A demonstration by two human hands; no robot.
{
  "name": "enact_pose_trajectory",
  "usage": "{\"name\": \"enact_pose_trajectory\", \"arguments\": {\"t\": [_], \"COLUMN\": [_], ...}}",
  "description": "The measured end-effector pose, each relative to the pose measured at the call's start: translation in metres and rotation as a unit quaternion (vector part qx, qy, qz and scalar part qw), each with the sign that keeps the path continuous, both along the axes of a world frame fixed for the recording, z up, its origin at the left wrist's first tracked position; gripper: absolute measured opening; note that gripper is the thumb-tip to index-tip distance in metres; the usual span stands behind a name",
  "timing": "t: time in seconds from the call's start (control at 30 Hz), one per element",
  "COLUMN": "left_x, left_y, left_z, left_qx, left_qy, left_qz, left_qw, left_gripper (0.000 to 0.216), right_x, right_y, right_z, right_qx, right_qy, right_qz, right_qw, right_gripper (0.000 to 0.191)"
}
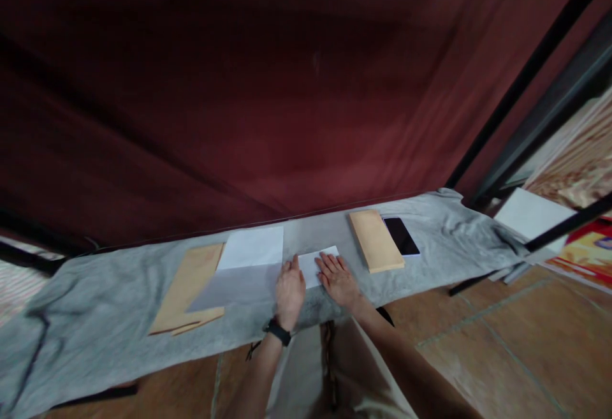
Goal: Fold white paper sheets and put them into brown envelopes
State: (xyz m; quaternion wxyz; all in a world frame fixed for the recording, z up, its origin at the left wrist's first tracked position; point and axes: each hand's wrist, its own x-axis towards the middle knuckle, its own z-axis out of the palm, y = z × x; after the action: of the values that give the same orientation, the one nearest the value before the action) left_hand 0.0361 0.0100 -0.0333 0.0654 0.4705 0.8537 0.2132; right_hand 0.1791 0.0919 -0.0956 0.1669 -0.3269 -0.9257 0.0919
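Observation:
My left hand (291,288), with a dark watch (278,331) on its wrist, lies with fingers stretched out on a sheet of white paper. My right hand (338,279) rests beside it, fingers spread flat on the folded white part (310,268) of the paper. Left of my left hand a shaded stretch of paper (239,285) reaches out over the cloth, slightly blurred; whether it joins the folded part is hidden by the hand. Another white sheet (254,248) lies just behind it. Neither hand grips anything.
Large brown envelopes (184,284) lie at left, partly under the paper. At right are a stack of small brown envelopes (377,240) and a phone (401,236). Grey cloth (105,304) covers the narrow bench. A dark red panel (296,100) rises behind, with a black frame bar (516,94).

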Motion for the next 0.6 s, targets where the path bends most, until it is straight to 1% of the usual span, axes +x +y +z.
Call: {"name": "enact_pose_trajectory", "arguments": {"t": [0.07, 0.1, 0.17, 0.23, 0.3, 0.37, 0.43, 0.5, 0.53, 0.6], "left_x": [0.006, 0.007, 0.000, -0.012, -0.023, -0.030, -0.036, -0.048, -0.059, -0.091], "left_y": [-0.010, -0.016, -0.027, -0.040, -0.055, -0.068, -0.078, -0.082, -0.082, -0.079], "left_z": [0.010, 0.014, 0.018, 0.017, 0.010, 0.003, -0.001, 0.002, 0.005, 0.014], "left_qx": [0.019, 0.029, 0.032, -0.003, -0.073, -0.135, -0.160, -0.149, -0.137, -0.106], "left_qy": [0.100, 0.135, 0.177, 0.174, 0.136, 0.105, 0.098, 0.112, 0.119, 0.147], "left_qz": [-0.015, -0.007, 0.050, 0.128, 0.171, 0.170, 0.150, 0.138, 0.142, 0.160], "left_qw": [0.995, 0.990, 0.983, 0.976, 0.973, 0.971, 0.971, 0.973, 0.973, 0.970], "left_gripper": [0.049, 0.049, 0.053, 0.060, 0.064, 0.062, 0.055, 0.051, 0.050, 0.053], "right_x": [0.001, 0.001, 0.002, 0.002, 0.002, 0.003, 0.003, 0.003, 0.003, 0.004], "right_y": [0.000, 0.000, 0.000, 0.000, 0.001, 0.001, 0.001, 0.001, 0.001, 0.001], "right_z": [-0.004, -0.005, -0.006, -0.006, -0.006, -0.007, -0.009, -0.010, -0.010, -0.010], "right_qx": [0.005, 0.007, 0.008, 0.007, 0.008, 0.015, 0.024, 0.033, 0.036, 0.039], "right_qy": [-0.003, -0.003, -0.004, -0.004, -0.003, -0.005, -0.013, -0.021, -0.023, -0.025], "right_qz": [0.000, 0.002, 0.005, 0.004, 0.003, 0.002, 0.002, 0.000, 0.000, 0.000], "right_qw": [1.000, 1.000, 1.000, 1.000, 1.000, 1.000, 1.000, 0.999, 0.999, 0.999], "right_gripper": [0.048, 0.049, 0.049, 0.049, 0.049, 0.049, 0.049, 0.049, 0.049, 0.048]}}
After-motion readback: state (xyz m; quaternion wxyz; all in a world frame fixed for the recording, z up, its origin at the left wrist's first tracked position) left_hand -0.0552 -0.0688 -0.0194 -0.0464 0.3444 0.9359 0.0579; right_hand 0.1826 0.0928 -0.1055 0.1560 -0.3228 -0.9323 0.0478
